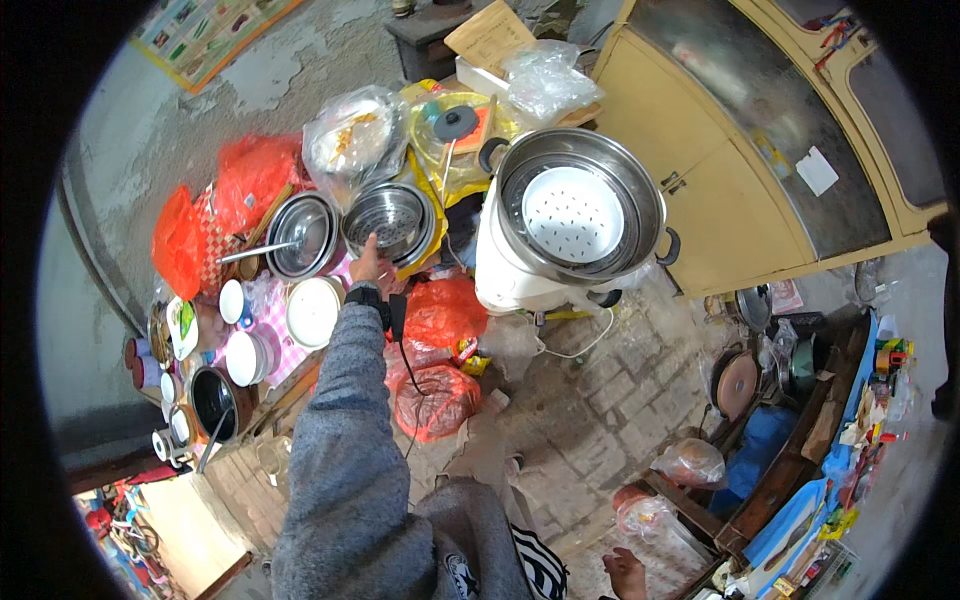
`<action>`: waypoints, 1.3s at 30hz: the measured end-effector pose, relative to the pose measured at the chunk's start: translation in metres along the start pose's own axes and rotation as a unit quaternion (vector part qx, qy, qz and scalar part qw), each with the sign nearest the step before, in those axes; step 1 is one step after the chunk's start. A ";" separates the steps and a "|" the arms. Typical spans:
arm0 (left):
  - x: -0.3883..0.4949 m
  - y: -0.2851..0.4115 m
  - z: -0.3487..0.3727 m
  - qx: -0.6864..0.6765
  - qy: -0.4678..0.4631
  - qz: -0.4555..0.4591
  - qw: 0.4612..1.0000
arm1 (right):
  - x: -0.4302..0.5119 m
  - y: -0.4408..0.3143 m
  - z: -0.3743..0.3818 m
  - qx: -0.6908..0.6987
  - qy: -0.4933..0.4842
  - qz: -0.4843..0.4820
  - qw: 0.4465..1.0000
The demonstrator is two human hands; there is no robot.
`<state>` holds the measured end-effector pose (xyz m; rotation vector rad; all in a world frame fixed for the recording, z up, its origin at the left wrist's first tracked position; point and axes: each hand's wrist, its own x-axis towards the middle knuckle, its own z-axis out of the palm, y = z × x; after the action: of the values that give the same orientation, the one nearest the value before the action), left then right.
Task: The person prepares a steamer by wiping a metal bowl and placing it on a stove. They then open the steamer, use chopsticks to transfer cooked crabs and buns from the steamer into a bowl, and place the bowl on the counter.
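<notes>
My left hand (367, 264) is at the near rim of a steel colander (390, 219). The thumb lies over the rim, while most of the fingers are hidden. Under the colander is a wider steel basin (426, 238). Close by on the left stands another steel basin (279, 255) with a long-handled utensil (259, 251) across it. To the right, a large steel steamer pot (645, 214) with black handles sits on a white appliance (495, 270); inside it is a pale perforated plate (572, 214). Low in the picture, my right hand (625, 571) hangs with loosely bent fingers, holding nothing visible.
White bowls (313, 311) and a dark pot (214, 405) stand on the pink checked tablecloth (279, 334). Red plastic bags (439, 401) lie below the table edge. A cream cabinet (697, 165) rises behind the steamer. A white cord (581, 352) trails across the brick floor (585, 427).
</notes>
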<state>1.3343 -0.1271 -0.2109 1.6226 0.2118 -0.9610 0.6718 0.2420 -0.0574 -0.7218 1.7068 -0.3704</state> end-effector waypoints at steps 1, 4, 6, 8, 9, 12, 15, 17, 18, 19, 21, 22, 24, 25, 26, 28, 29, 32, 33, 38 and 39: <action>0.042 -0.009 -0.021 -0.011 0.000 -0.025 1.000 | 0.003 -0.016 0.000 -0.095 0.008 -0.018 0.995; 0.072 -0.023 -0.007 0.057 0.032 0.061 0.996 | -0.006 -0.040 0.007 -0.337 0.018 -0.042 0.940; 0.028 -0.003 -0.001 -0.023 0.033 0.032 0.999 | -0.005 -0.033 0.007 -0.227 0.028 -0.031 0.973; 0.035 -0.008 -0.007 -0.028 0.050 0.042 0.997 | -0.006 -0.051 0.018 -0.264 0.038 -0.042 0.963; 0.034 -0.009 -0.006 -0.032 0.057 0.045 0.997 | -0.004 -0.052 0.019 -0.254 0.038 -0.069 0.964; 0.017 -0.009 -0.006 -0.089 0.053 0.015 0.995 | 0.005 -0.049 0.023 -0.255 0.044 -0.086 0.962; -0.017 0.000 -0.014 -0.125 0.014 0.001 0.992 | 0.014 -0.055 0.026 -0.287 0.049 -0.022 0.956; -0.020 -0.015 -0.037 -0.147 0.024 0.021 0.989 | 0.016 -0.069 0.026 -0.285 0.039 -0.047 0.957; -0.022 -0.022 -0.041 -0.150 -0.004 0.007 0.989 | 0.016 -0.058 0.026 -0.267 0.036 -0.051 0.962; -0.046 -0.019 -0.040 -0.127 -0.008 0.024 0.992 | 0.017 -0.056 0.026 -0.273 0.033 -0.068 0.959; -0.072 -0.022 -0.046 -0.102 -0.025 0.015 0.994 | 0.018 -0.050 0.026 -0.285 0.030 -0.102 0.953; -0.078 -0.027 -0.053 -0.146 -0.052 0.014 0.988 | 0.020 -0.043 0.026 -0.274 0.033 -0.115 0.954; -0.101 -0.036 -0.056 -0.127 -0.071 0.030 0.989 | 0.016 -0.042 0.026 -0.289 0.040 -0.119 0.949; -0.114 -0.039 -0.058 -0.123 -0.094 0.040 0.987 | 0.014 -0.048 0.028 -0.296 0.046 -0.121 0.946; -0.125 -0.043 -0.062 -0.097 -0.150 0.043 0.983 | 0.010 -0.056 0.029 -0.290 0.046 -0.099 0.951; -0.156 -0.046 -0.052 -0.073 -0.174 0.059 0.980 | 0.008 -0.044 0.026 -0.265 0.058 -0.121 0.955; -0.175 -0.046 -0.046 -0.048 -0.185 0.070 0.979 | 0.007 -0.033 0.021 -0.253 0.066 -0.131 0.956; -0.224 -0.043 -0.033 -0.010 -0.274 0.089 0.958 | 0.000 -0.004 0.011 -0.187 0.075 -0.137 0.970; -0.240 -0.043 -0.027 0.003 -0.304 0.097 0.948 | -0.005 0.003 0.008 -0.180 0.081 -0.141 0.970; -0.310 -0.066 0.016 0.245 -0.420 0.290 0.824 | -0.020 0.073 -0.005 -0.168 0.117 -0.138 0.969; -0.350 -0.073 0.037 0.288 -0.443 0.352 0.773 | -0.022 0.095 -0.006 -0.146 0.133 -0.135 0.971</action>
<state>1.0470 -0.0140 -0.0262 1.3803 -1.3705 -1.1122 0.6434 0.3278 -0.0959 -1.1701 1.9430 -0.4232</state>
